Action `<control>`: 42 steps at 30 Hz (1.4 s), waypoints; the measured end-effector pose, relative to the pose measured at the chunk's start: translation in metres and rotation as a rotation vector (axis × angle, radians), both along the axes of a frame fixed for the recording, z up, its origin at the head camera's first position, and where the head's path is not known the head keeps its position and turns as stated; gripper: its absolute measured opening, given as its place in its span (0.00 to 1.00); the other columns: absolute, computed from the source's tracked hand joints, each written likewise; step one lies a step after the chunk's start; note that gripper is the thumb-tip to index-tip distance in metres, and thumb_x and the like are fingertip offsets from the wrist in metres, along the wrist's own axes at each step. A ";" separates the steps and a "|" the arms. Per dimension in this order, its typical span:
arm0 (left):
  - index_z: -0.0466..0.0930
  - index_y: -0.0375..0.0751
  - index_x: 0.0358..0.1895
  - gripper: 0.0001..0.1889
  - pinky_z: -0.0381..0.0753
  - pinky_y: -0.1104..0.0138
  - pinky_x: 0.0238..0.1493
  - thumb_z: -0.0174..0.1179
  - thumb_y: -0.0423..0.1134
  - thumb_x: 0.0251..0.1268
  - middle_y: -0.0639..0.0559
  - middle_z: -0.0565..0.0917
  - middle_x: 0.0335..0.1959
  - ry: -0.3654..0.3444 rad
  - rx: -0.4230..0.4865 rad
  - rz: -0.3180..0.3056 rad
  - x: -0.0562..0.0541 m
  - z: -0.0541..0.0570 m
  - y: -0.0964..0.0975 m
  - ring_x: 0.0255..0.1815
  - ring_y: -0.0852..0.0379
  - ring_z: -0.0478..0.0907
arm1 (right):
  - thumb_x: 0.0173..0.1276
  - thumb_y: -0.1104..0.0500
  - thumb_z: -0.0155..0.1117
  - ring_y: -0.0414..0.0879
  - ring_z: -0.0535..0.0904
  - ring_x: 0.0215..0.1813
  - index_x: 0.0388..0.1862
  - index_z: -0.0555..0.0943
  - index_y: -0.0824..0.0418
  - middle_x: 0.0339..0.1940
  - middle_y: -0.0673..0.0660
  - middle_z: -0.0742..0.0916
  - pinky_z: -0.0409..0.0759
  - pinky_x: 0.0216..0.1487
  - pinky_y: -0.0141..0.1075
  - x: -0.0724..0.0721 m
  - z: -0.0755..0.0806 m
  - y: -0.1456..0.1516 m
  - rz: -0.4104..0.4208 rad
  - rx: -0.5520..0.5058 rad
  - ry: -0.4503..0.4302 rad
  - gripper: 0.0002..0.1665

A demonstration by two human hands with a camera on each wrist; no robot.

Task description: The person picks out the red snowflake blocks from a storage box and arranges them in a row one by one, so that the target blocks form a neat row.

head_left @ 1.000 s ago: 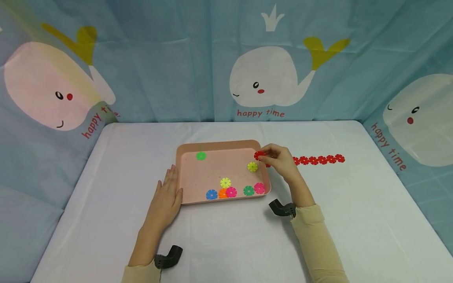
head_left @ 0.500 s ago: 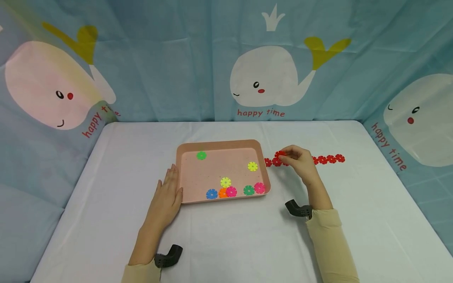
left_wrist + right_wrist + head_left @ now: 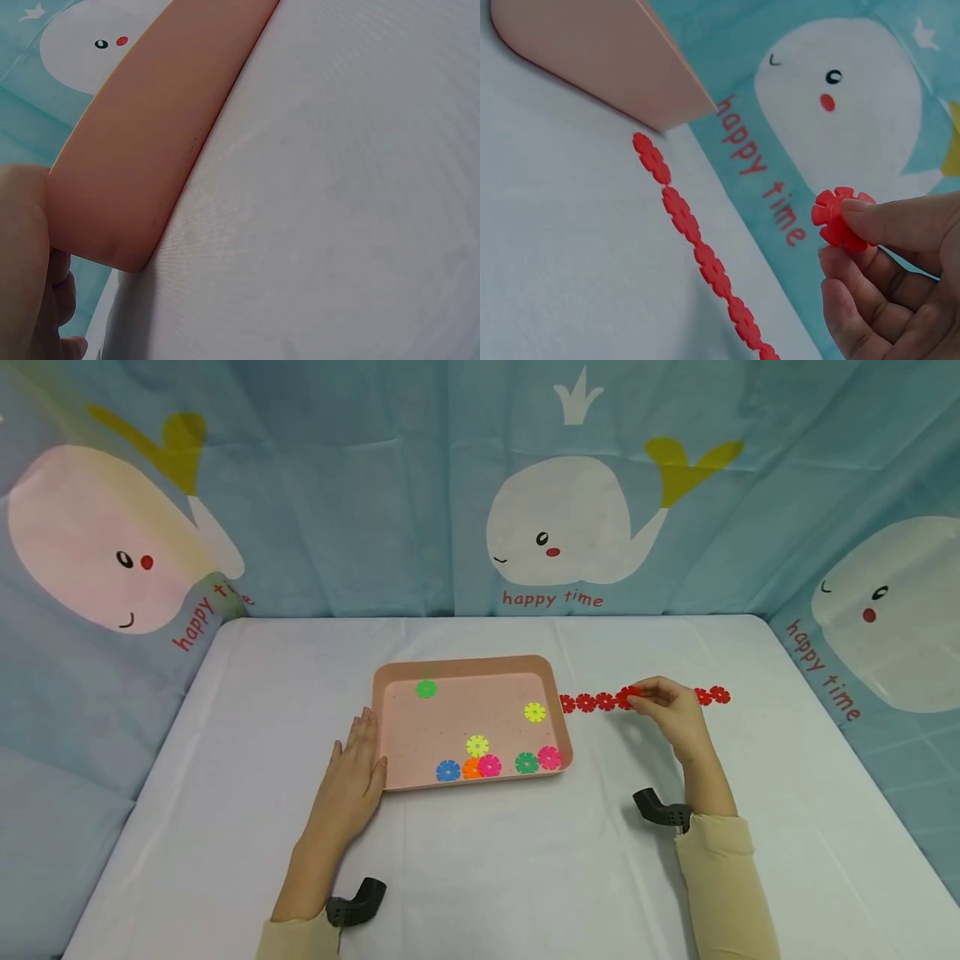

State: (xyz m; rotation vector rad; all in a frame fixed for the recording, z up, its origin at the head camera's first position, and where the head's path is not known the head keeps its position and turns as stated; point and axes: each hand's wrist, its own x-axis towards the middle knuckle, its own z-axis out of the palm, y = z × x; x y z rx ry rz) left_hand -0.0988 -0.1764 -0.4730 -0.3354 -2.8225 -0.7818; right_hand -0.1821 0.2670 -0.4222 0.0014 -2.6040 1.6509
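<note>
Between thumb and fingers, my right hand [image 3: 678,718] pinches a red snowflake disc [image 3: 829,214], a flat toy piece with notched edges. It is held above a row of red snowflake discs [image 3: 586,702] lying on the table right of the tray. The hand hides the middle of that row in the head view. My left hand [image 3: 347,789] lies with straight fingers along the left side of the pink tray [image 3: 442,714], touching its edge. Inside the tray lie a light green disc [image 3: 426,689], a blue disc [image 3: 447,771] and several other coloured discs.
A white cloth [image 3: 480,860] covers the table. Behind it and at both sides hangs a blue curtain [image 3: 375,527] printed with whales. Each wrist carries a black camera mount, such as the right mount [image 3: 660,810].
Holding the red snowflake disc, my right hand has moved right from the tray's right edge along the row, uncovering its left end. My left hand and the tray stay in place.
</note>
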 end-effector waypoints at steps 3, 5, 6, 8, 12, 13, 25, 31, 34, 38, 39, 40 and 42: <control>0.47 0.27 0.72 0.31 0.49 0.39 0.66 0.44 0.37 0.71 0.38 0.50 0.74 -0.001 0.002 -0.003 0.000 0.000 0.000 0.74 0.42 0.47 | 0.65 0.65 0.62 0.35 0.79 0.34 0.48 0.77 0.75 0.34 0.51 0.83 0.78 0.38 0.24 0.000 -0.001 0.006 -0.020 -0.003 0.018 0.16; 0.47 0.27 0.72 0.31 0.49 0.39 0.66 0.44 0.37 0.71 0.38 0.50 0.74 -0.002 0.004 -0.004 0.000 0.000 0.000 0.74 0.42 0.47 | 0.65 0.65 0.62 0.35 0.80 0.33 0.48 0.77 0.75 0.33 0.48 0.82 0.78 0.38 0.23 0.001 0.000 0.008 -0.030 -0.005 0.029 0.16; 0.47 0.27 0.72 0.31 0.49 0.39 0.65 0.44 0.37 0.71 0.38 0.50 0.74 0.000 0.004 -0.004 0.000 0.000 0.000 0.74 0.42 0.47 | 0.65 0.65 0.62 0.35 0.80 0.33 0.48 0.77 0.76 0.33 0.47 0.82 0.78 0.38 0.23 0.002 0.000 0.010 -0.035 -0.008 0.030 0.16; 0.47 0.27 0.72 0.31 0.49 0.38 0.65 0.44 0.37 0.71 0.38 0.50 0.74 0.004 0.005 -0.005 -0.001 0.000 0.000 0.74 0.42 0.47 | 0.65 0.65 0.62 0.35 0.79 0.33 0.48 0.76 0.75 0.33 0.45 0.82 0.78 0.38 0.23 0.003 0.001 0.012 -0.045 -0.009 0.032 0.16; 0.48 0.27 0.72 0.31 0.50 0.38 0.65 0.45 0.37 0.71 0.38 0.51 0.74 0.015 0.005 -0.003 -0.001 -0.001 -0.001 0.74 0.42 0.48 | 0.66 0.63 0.62 0.35 0.79 0.33 0.47 0.76 0.74 0.32 0.42 0.81 0.77 0.38 0.22 0.004 0.002 0.018 -0.073 -0.007 0.027 0.15; 0.48 0.27 0.72 0.31 0.50 0.38 0.65 0.45 0.37 0.71 0.38 0.51 0.74 0.015 0.006 -0.002 -0.001 -0.001 -0.001 0.74 0.41 0.48 | 0.66 0.63 0.62 0.35 0.79 0.33 0.47 0.76 0.73 0.32 0.41 0.81 0.77 0.38 0.22 0.005 0.003 0.020 -0.081 -0.001 0.027 0.15; 0.48 0.27 0.72 0.30 0.48 0.39 0.66 0.43 0.37 0.72 0.37 0.50 0.74 0.000 -0.022 0.009 0.001 -0.003 -0.001 0.74 0.41 0.47 | 0.64 0.66 0.63 0.32 0.78 0.31 0.43 0.77 0.73 0.28 0.40 0.81 0.77 0.35 0.20 0.006 -0.008 0.046 -0.204 -0.079 0.010 0.12; 0.48 0.27 0.72 0.31 0.48 0.39 0.66 0.44 0.37 0.71 0.37 0.51 0.74 0.000 -0.041 0.007 0.001 -0.003 0.000 0.74 0.41 0.47 | 0.62 0.68 0.63 0.30 0.79 0.29 0.40 0.79 0.67 0.27 0.40 0.82 0.76 0.33 0.19 0.008 -0.017 0.058 -0.250 -0.157 -0.022 0.07; 0.49 0.27 0.72 0.30 0.48 0.39 0.66 0.44 0.37 0.71 0.37 0.51 0.74 0.006 -0.041 0.009 0.001 -0.003 0.001 0.74 0.41 0.47 | 0.62 0.69 0.63 0.30 0.79 0.30 0.40 0.78 0.67 0.27 0.40 0.82 0.77 0.33 0.19 0.009 -0.018 0.063 -0.267 -0.213 -0.024 0.07; 0.48 0.28 0.72 0.31 0.47 0.39 0.66 0.43 0.38 0.71 0.38 0.51 0.74 0.005 -0.037 0.009 0.001 -0.003 0.000 0.74 0.42 0.46 | 0.63 0.68 0.63 0.31 0.79 0.29 0.41 0.78 0.67 0.27 0.41 0.82 0.76 0.32 0.19 0.011 -0.016 0.071 -0.329 -0.263 -0.038 0.08; 0.48 0.28 0.72 0.31 0.47 0.39 0.66 0.43 0.38 0.72 0.38 0.50 0.74 0.005 -0.037 0.009 0.001 -0.003 0.000 0.74 0.42 0.46 | 0.63 0.67 0.63 0.31 0.79 0.28 0.41 0.78 0.66 0.27 0.41 0.82 0.76 0.32 0.19 0.011 -0.015 0.074 -0.346 -0.262 -0.047 0.08; 0.48 0.28 0.72 0.31 0.47 0.39 0.66 0.43 0.38 0.72 0.38 0.50 0.74 0.006 -0.036 0.010 0.001 -0.002 0.000 0.74 0.42 0.46 | 0.63 0.67 0.63 0.31 0.79 0.28 0.41 0.78 0.66 0.26 0.41 0.82 0.76 0.31 0.19 0.012 -0.014 0.076 -0.362 -0.269 -0.052 0.07; 0.48 0.28 0.72 0.30 0.47 0.39 0.67 0.43 0.38 0.72 0.38 0.50 0.74 0.008 -0.035 0.011 0.001 -0.002 0.000 0.74 0.42 0.46 | 0.63 0.67 0.63 0.31 0.79 0.27 0.40 0.78 0.65 0.26 0.41 0.82 0.76 0.31 0.19 0.012 -0.013 0.081 -0.387 -0.282 -0.066 0.07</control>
